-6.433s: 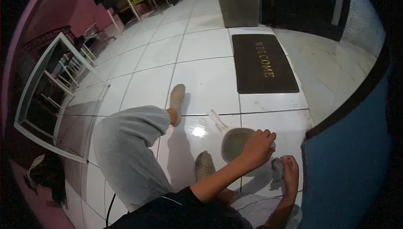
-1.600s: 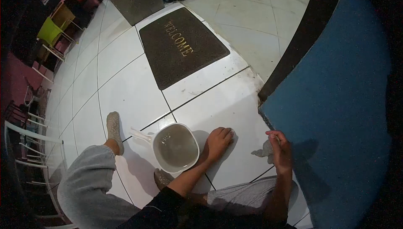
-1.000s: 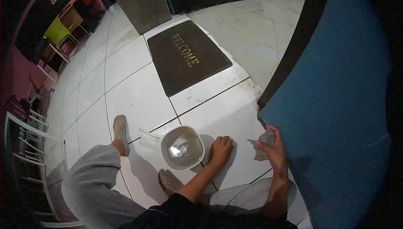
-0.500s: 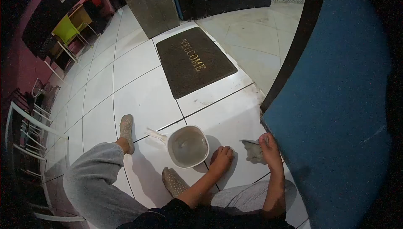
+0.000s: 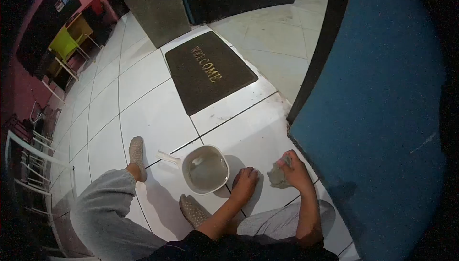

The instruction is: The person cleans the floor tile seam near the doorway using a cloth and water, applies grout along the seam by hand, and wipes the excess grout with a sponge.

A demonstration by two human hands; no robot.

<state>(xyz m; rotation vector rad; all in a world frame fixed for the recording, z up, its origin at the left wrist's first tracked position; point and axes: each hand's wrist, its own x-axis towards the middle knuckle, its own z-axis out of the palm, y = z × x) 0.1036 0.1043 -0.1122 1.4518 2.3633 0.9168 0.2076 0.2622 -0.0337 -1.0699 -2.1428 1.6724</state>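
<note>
Our right hand [image 5: 296, 173] pinches a crumpled grey cloth [image 5: 277, 177] between thumb and fingers. The cloth spreads leftward from the fingertips, toward our left hand [image 5: 244, 186], its long axis unclear. Those left fingers bend loosely near the floor [image 5: 158, 101]; we cannot tell if they grip anything. Left of them sits the white pot [image 5: 204, 193]; farther lies the mat [image 5: 193, 81].

The right hand [image 5: 296, 171] partly hides the cloth [image 5: 276, 177].

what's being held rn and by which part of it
The right hand grips a crumpled grey cloth by its upper edge, the rest hanging loose.
</note>
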